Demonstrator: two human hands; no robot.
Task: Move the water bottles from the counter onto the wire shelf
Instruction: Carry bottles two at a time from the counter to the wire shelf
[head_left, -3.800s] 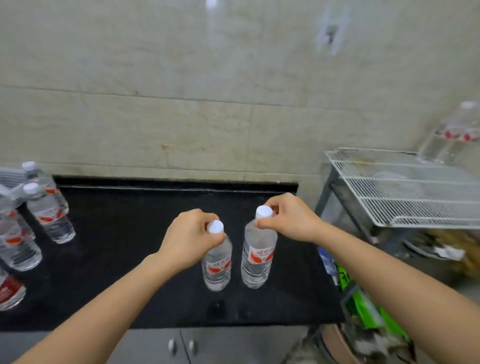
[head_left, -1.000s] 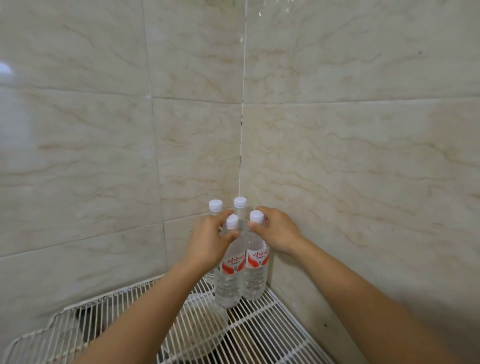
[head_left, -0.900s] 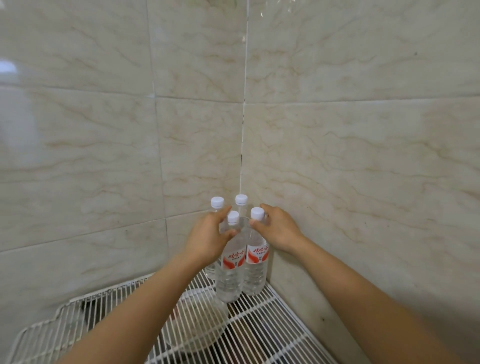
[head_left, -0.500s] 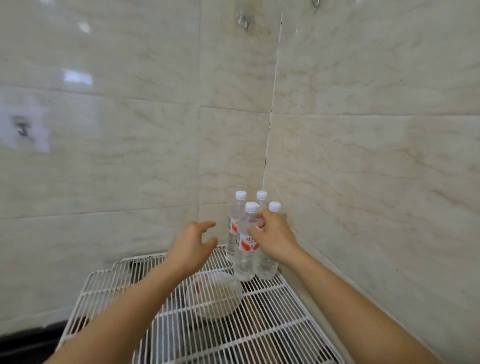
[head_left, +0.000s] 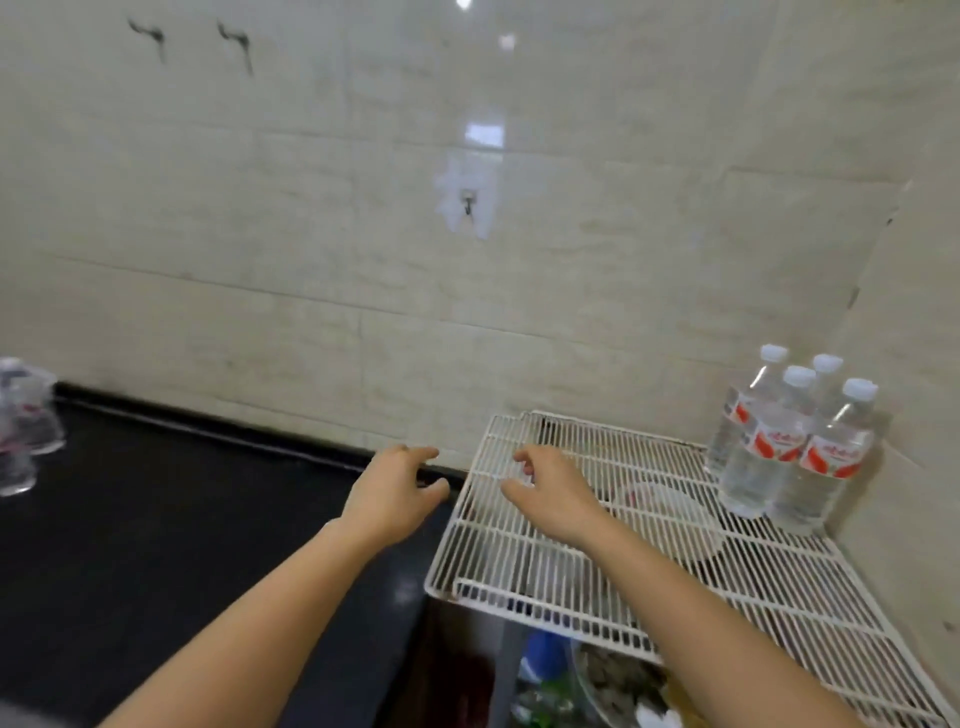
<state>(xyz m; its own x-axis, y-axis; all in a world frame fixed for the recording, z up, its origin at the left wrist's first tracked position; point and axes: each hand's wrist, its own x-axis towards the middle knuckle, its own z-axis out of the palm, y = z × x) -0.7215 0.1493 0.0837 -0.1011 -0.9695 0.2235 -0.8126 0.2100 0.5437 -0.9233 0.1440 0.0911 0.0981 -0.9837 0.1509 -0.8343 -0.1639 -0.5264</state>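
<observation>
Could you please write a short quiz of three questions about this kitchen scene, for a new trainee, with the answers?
1. True or false: the left hand is holding a bottle.
2. How many capped water bottles stand in the far right corner of the wire shelf? A) two B) four C) six
3. Where do bottles remain to be moved?

Key:
1. False. Both the left hand and the right hand are open and empty.
2. B, four, upright and close together against the tiled walls.
3. At the far left edge of the black counter, where blurred bottles show.
</observation>
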